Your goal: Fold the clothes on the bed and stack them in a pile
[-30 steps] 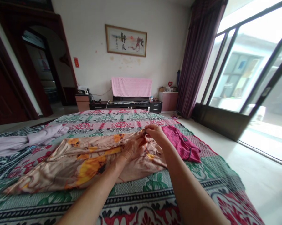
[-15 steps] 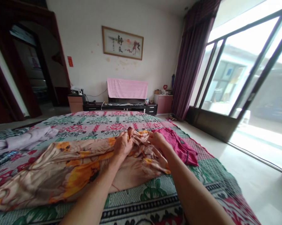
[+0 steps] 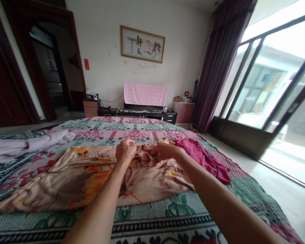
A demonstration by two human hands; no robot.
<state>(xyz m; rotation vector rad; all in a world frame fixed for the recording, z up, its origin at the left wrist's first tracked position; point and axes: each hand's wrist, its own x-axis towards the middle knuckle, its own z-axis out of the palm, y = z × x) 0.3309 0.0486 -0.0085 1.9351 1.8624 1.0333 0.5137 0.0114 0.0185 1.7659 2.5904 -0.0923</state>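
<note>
A tan satin garment with orange flowers (image 3: 73,176) lies spread across the patterned bedspread (image 3: 147,213). My left hand (image 3: 125,150) is closed in a fist on a bunched fold at the garment's far edge. My right hand (image 3: 164,151) is closed on the same gathered edge, a hand's width to the right. A magenta garment (image 3: 205,161) lies on the bed just right of my right hand, partly under the tan cloth.
A pale lilac garment (image 3: 27,144) lies at the bed's left side. Beyond the bed stand a low dark TV stand (image 3: 142,115) with a pink towel (image 3: 144,94) draped over it, and a pink cabinet (image 3: 184,112). Glass doors (image 3: 269,88) and a purple curtain (image 3: 215,67) fill the right.
My left hand moved from lying on the tan cloth up to its far edge and closed on it. Both hands now bunch that edge, spaced slightly apart.
</note>
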